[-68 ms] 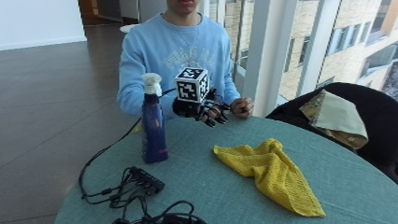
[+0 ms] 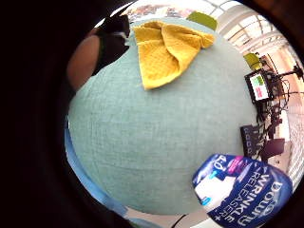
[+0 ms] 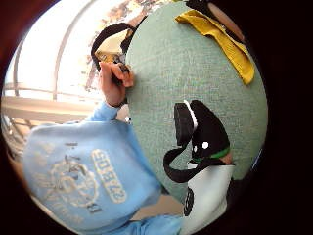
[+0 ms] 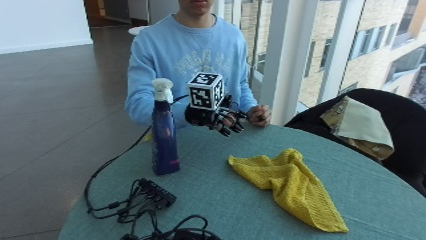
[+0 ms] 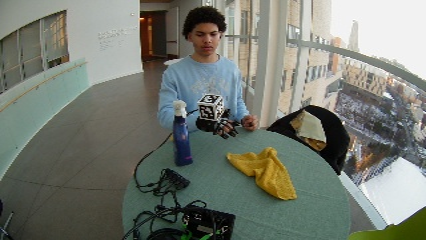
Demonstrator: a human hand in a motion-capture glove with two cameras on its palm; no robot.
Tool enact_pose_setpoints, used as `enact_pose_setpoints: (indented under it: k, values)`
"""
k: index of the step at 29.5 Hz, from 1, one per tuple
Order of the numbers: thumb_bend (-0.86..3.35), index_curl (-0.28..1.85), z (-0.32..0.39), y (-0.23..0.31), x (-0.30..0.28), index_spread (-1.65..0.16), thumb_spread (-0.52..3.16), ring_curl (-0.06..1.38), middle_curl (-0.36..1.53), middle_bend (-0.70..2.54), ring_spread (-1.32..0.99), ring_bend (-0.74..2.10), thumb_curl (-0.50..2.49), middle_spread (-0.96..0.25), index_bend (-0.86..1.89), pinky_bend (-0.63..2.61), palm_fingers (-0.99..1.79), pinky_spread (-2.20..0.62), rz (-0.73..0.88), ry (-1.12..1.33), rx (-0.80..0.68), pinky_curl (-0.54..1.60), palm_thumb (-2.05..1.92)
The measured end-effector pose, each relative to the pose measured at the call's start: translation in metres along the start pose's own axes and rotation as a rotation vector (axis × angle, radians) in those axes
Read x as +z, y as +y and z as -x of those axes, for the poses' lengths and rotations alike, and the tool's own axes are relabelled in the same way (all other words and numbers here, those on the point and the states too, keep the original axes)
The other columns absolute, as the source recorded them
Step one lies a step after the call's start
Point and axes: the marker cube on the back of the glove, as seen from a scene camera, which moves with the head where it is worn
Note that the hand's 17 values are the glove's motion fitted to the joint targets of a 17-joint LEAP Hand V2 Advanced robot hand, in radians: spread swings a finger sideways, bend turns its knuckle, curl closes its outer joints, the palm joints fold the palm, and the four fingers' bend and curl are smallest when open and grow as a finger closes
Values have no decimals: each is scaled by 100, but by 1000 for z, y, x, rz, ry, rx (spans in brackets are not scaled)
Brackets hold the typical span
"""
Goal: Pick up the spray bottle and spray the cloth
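At left of centre in the outside view, the blue spray bottle (image 4: 164,135) stands upright on the round green counter (image 4: 219,200), its white nozzle on top. Just right of it, above the counter's far edge, the gloved right hand (image 4: 213,119) hovers, its grip holding nothing, fingers loosely curled and clear of the bottle. Right of centre the yellow cloth (image 4: 289,187) lies crumpled on the counter, well apart from the bottle.
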Motion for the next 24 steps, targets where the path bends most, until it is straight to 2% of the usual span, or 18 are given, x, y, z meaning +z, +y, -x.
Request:
enact_pose_setpoints:
  k: [10, 24]
  values:
    - [34, 13, 0, 9, -3, -39, 94, 17, 21, 39, -2, 32, 19, -6, 12, 41, 46, 17, -3, -6, 7, 22, 58]
    - [26, 17, -5, 87, -16, -42, 114, 22, 28, 37, -2, 32, 25, -6, 13, 40, 44, 19, -59, -13, 108, 27, 61]
